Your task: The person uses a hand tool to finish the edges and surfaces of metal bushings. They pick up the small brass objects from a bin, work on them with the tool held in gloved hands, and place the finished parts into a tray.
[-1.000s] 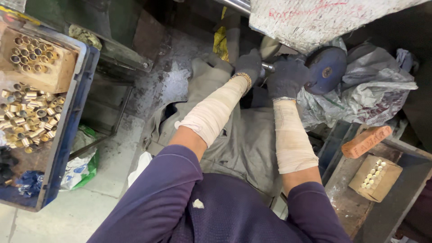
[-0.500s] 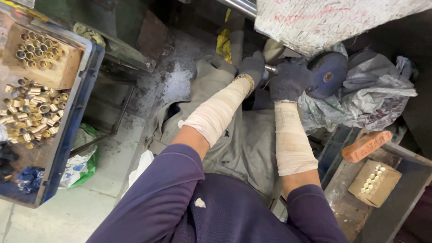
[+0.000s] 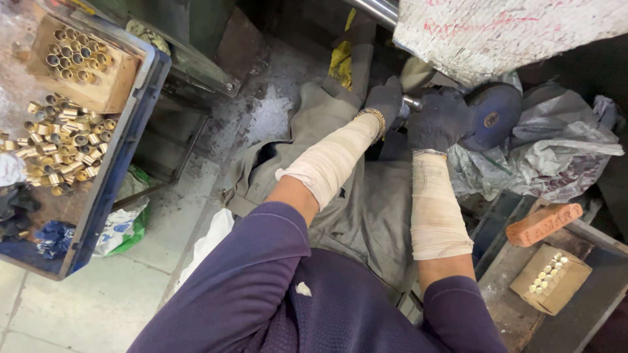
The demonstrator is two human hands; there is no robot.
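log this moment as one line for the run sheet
left hand: gloved, on small metal piece | right hand: gloved, gripping same piece at dark wheel | left: blue crate of brass bushings

We see both gloved hands close together at a dark blue grinding wheel (image 3: 492,116): the left hand (image 3: 386,99) and right hand (image 3: 439,119) grip a small metal piece (image 3: 412,102) between them, just beside the wheel. Cloth wraps cover both forearms. At left, a blue crate (image 3: 124,153) holds brass bushings (image 3: 59,144); at right lie a brick (image 3: 543,223) and a cardboard box (image 3: 551,280).
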